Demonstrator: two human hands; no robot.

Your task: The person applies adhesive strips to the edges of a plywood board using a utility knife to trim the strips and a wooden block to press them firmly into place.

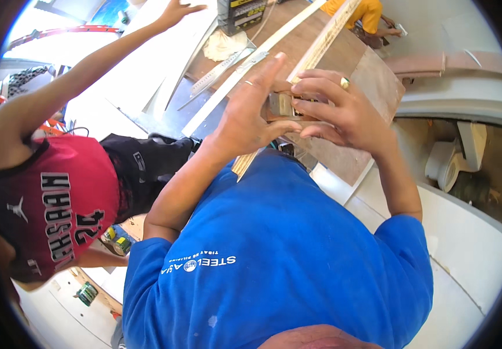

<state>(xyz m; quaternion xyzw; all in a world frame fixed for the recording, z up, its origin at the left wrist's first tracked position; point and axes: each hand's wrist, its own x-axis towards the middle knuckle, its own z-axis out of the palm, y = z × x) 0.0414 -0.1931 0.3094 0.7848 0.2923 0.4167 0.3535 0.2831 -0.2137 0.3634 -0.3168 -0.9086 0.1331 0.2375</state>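
Note:
My left hand is raised in front of my blue shirt, with fingers stretched and thumb pointing right. My right hand, a ring on one finger, faces it with fingers curved and spread. The two thumbs nearly meet, leaving a gap between the hands. Through that gap shows a small brown and grey blocky thing; I cannot make out its kind or whether a finger touches it. Beneath the hands a long wooden strip runs toward my body. Beside my left hand lie a pale strip and a metal square.
At the left, a co-worker in a red and black sleeveless shirt stretches an arm forward. A black case and a white cloth lie on the brown board. Another person in yellow trousers crouches beyond. A toilet stands right.

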